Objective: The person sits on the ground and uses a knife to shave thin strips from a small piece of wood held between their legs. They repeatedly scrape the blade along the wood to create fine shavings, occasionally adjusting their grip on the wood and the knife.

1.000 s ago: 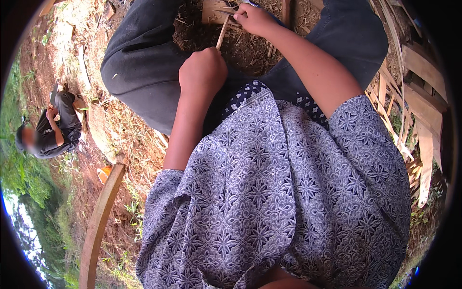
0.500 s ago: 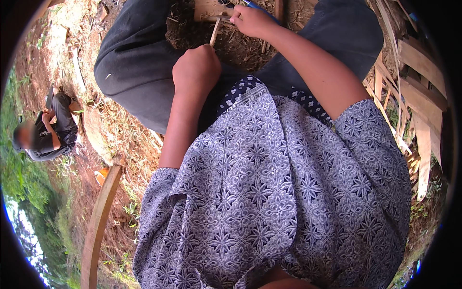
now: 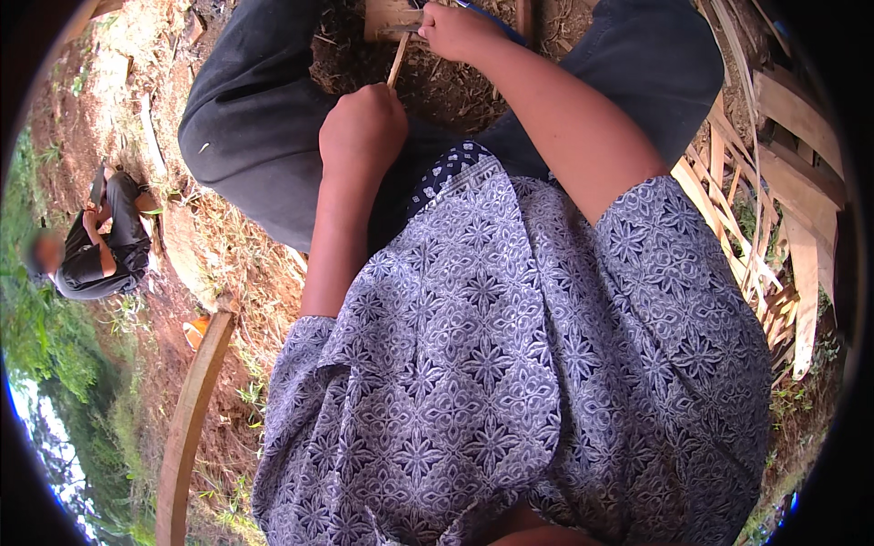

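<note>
A: Near, centre frame: patterned shirt [image 3: 510, 364], forearms running up the picture. Left hand [image 3: 362, 127] is a closed fist round the lower end of a thin bamboo strip [image 3: 397, 62].

B: Right hand?

A: Right hand [image 3: 460, 32], top centre, fingers curled tight on a blue-handled tool [image 3: 492, 20]; blade hidden.

B: Change over the last second?

A: Both hands have crept toward the top edge, grips unchanged. Reads as the same cutting stroke carrying on.

B: Further out?

A: Split bamboo pile [image 3: 774, 182] at right. Crouching person [image 3: 96, 241], left edge.
</note>
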The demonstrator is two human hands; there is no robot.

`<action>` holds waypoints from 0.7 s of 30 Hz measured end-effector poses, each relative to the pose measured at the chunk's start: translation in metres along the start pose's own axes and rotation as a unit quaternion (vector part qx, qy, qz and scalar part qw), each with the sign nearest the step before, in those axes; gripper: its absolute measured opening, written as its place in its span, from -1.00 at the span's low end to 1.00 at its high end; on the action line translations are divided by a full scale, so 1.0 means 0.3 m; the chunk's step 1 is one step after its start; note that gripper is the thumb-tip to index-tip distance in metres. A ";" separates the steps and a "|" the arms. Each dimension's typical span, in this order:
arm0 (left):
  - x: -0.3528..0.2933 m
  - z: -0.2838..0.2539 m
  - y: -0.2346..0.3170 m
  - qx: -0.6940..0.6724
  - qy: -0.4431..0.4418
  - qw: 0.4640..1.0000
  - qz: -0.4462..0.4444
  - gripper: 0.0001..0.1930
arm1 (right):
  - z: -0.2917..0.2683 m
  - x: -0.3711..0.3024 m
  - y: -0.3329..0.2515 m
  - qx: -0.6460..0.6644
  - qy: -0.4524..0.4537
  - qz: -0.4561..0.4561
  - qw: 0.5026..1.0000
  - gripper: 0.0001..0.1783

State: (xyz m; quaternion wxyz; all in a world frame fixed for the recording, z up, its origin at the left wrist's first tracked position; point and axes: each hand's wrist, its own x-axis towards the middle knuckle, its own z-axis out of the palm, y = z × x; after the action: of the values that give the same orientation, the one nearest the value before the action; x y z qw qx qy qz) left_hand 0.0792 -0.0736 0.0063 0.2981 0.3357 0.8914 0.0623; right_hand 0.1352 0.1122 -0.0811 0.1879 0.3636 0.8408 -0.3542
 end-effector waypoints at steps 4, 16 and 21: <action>-0.012 -0.007 0.014 0.021 -0.007 1.000 0.014 -0.69 | 0.014 0.024 -0.007 -0.047 0.021 0.047 0.998 -0.67; -0.004 0.000 0.024 0.055 -0.018 0.998 0.004 -0.69 | -0.012 -0.063 0.097 0.067 -0.062 -0.018 0.996 -0.72; -0.015 -0.002 0.006 0.057 -0.015 0.998 0.006 -0.68 | 0.003 -0.042 0.071 0.068 -0.060 -0.053 0.994 -0.72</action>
State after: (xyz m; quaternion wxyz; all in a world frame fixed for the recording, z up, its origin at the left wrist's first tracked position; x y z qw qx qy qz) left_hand 0.0827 -0.0750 0.0096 0.2912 0.3580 0.8871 0.0079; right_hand 0.1594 0.1158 -0.0841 0.1934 0.3086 0.8203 -0.4410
